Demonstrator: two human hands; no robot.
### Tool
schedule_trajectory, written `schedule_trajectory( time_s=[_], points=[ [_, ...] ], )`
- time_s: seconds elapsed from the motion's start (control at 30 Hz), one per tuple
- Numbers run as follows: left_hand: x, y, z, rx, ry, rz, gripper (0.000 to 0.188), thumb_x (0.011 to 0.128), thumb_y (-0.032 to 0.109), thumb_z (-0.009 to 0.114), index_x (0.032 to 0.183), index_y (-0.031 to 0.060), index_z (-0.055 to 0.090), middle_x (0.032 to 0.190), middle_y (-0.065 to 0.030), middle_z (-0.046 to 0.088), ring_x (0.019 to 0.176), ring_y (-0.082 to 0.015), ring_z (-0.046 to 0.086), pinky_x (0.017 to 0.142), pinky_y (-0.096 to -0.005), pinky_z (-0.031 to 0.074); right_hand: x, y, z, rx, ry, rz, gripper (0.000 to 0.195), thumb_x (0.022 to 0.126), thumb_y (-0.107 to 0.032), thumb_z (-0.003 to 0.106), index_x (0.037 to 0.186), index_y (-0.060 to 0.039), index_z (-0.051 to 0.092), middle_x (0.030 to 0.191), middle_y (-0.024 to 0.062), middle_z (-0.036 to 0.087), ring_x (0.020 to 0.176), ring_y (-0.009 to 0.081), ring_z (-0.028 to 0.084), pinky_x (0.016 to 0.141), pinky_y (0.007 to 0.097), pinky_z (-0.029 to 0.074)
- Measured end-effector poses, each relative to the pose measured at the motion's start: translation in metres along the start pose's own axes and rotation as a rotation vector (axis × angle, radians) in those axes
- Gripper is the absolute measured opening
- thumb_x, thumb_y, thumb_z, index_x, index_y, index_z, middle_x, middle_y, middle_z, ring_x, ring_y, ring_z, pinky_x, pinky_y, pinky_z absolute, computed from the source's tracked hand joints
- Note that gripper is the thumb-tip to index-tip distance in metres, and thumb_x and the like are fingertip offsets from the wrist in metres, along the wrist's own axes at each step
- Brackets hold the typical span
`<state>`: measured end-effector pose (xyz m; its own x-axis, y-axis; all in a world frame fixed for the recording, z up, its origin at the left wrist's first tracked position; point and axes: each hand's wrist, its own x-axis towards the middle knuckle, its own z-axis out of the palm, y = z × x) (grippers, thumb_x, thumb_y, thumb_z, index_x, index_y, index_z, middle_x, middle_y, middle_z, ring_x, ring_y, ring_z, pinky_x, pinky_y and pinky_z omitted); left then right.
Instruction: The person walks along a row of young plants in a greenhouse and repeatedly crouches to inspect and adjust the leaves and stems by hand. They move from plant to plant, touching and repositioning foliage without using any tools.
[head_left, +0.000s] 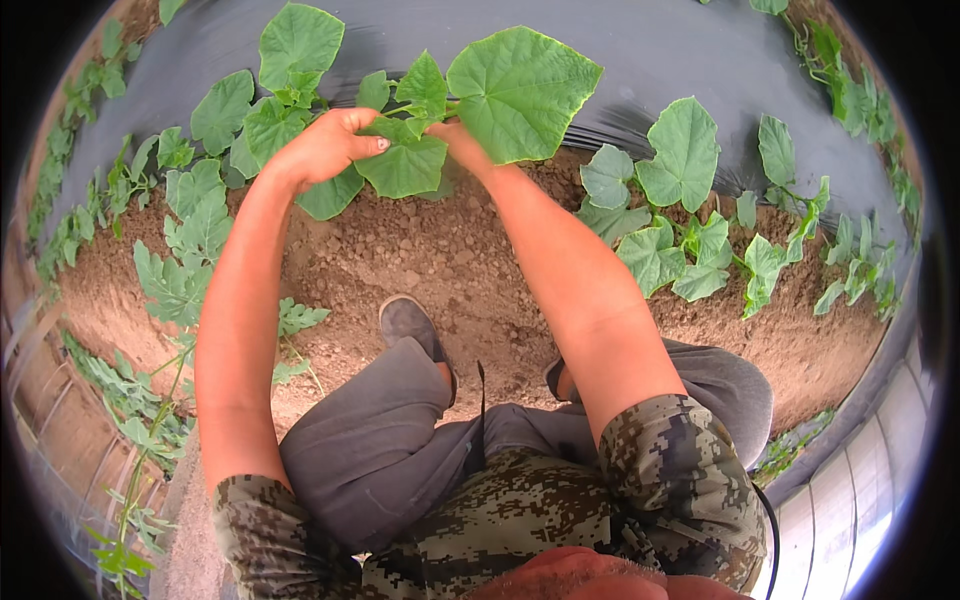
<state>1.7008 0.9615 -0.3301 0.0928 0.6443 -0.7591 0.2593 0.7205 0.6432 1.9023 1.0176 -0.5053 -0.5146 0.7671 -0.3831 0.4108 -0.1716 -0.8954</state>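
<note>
My left hand (336, 144) is at a broad-leaved vine, probably cucumber, with its thumb beside a low leaf (405, 165) and its forefinger near the stem (397, 110). A gap shows between that thumb and forefinger; the other fingertips are hidden. From the right, my right hand (459, 142) reaches in under a large leaf (525, 94), touching the vine where the leaf stalks meet. Leaves cover most of its fingers, so its grip is not visible. A small upright leaf (424, 86) stands between the two hands.
Dark plastic mulch film (637, 45) covers the bed behind the plants. More vines (679, 240) grow at right. Lobed-leaf plants (180, 259), resembling watermelon, trail at left beside my arm. My shoe (409, 322) rests on bare soil (480, 315). Pale sheeting (847, 495) edges the lower right.
</note>
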Motion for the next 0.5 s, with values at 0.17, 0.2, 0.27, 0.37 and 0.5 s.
schedule_trajectory(
  time_s=[0.17, 0.2, 0.27, 0.37, 0.5],
  points=[
    [-0.001, 0.0, 0.0, 0.034, 0.068, 0.03, 0.021, 0.095, 0.013, 0.066, 0.113, 0.0025, 0.068, 0.1, 0.0028, 0.068, 0.093, -0.0089, 0.055, 0.091, -0.0318, 0.046, 0.008, 0.011, 0.006, 0.022, -0.022, 0.022, 0.031, 0.084, -0.022, 0.074, 0.108, -0.0021, 0.067, 0.104, 0.013, 0.068, 0.098, 0.0272, 0.064, 0.083, 0.0432, 0.051],
    [0.005, 0.007, 0.002, 0.052, 0.036, 0.021, 0.025, 0.095, 0.011, 0.065, 0.118, 0.0017, 0.066, 0.105, 0.0009, 0.068, 0.097, -0.0101, 0.057, 0.093, -0.0319, 0.046, 0.017, 0.035, 0.007, -0.013, -0.015, 0.019, 0.03, 0.084, -0.022, 0.074, 0.106, -0.0025, 0.068, 0.102, 0.0125, 0.068, 0.098, 0.027, 0.064, 0.083, 0.0432, 0.051],
    [0.002, 0.008, -0.001, 0.077, 0.01, -0.033, 0.033, 0.095, 0.006, 0.063, 0.127, 0.0003, 0.063, 0.117, -0.0029, 0.069, 0.105, -0.0125, 0.06, 0.099, -0.032, 0.046, 0.013, 0.033, 0.011, -0.067, 0.004, 0.001, 0.029, 0.084, -0.022, 0.073, 0.105, -0.0033, 0.068, 0.102, 0.0119, 0.068, 0.098, 0.0273, 0.063, 0.084, 0.0436, 0.05],
    [-0.009, 0.004, -0.001, 0.073, 0.08, -0.011, 0.021, 0.095, 0.013, 0.065, 0.113, 0.0011, 0.068, 0.102, 0.002, 0.068, 0.095, -0.0096, 0.055, 0.092, -0.0323, 0.045, -0.009, -0.011, -0.003, -0.157, 0.071, -0.048, 0.029, 0.084, -0.025, 0.072, 0.106, -0.0051, 0.068, 0.103, 0.0118, 0.068, 0.099, 0.0293, 0.063, 0.085, 0.0447, 0.049],
    [-0.01, 0.007, -0.001, 0.029, 0.071, 0.0, 0.025, 0.095, 0.012, 0.065, 0.118, 0.0009, 0.067, 0.108, 0.0003, 0.069, 0.099, -0.0101, 0.057, 0.096, -0.0328, 0.045, -0.013, -0.017, -0.01, -0.349, 0.202, -0.215, 0.021, 0.082, -0.022, 0.071, 0.097, -0.0071, 0.069, 0.093, 0.0101, 0.07, 0.087, 0.0275, 0.065, 0.076, 0.0421, 0.049]
  ],
)
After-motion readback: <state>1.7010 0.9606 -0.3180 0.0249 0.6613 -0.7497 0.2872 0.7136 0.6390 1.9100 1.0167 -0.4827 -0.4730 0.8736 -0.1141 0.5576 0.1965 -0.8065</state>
